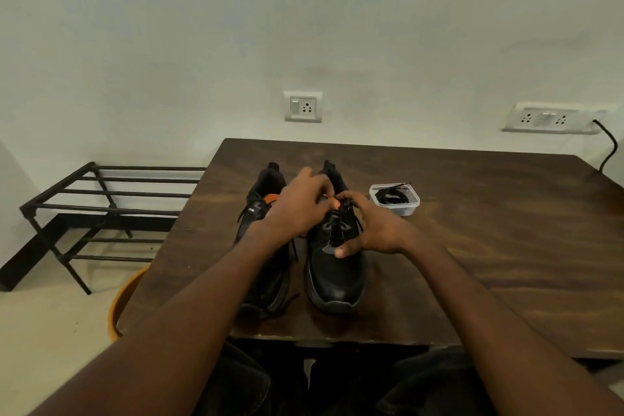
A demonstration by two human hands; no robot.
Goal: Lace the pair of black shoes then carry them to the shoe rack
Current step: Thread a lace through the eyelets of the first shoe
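Both hands point(332, 213) pinch the black lace at the upper eyelets of the right black mesh trainer point(334, 257), toe toward the person on the dark wooden table point(489, 246), the black metal shoe rack point(101, 209) well left.

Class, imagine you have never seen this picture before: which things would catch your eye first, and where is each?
First, the two hands at the middle of the dark wooden table: the left hand and right hand work the laces at the top of the right black shoe. The left black shoe stands beside it. A small clear container of black laces sits to the right, and the black shoe rack stands left of the table.
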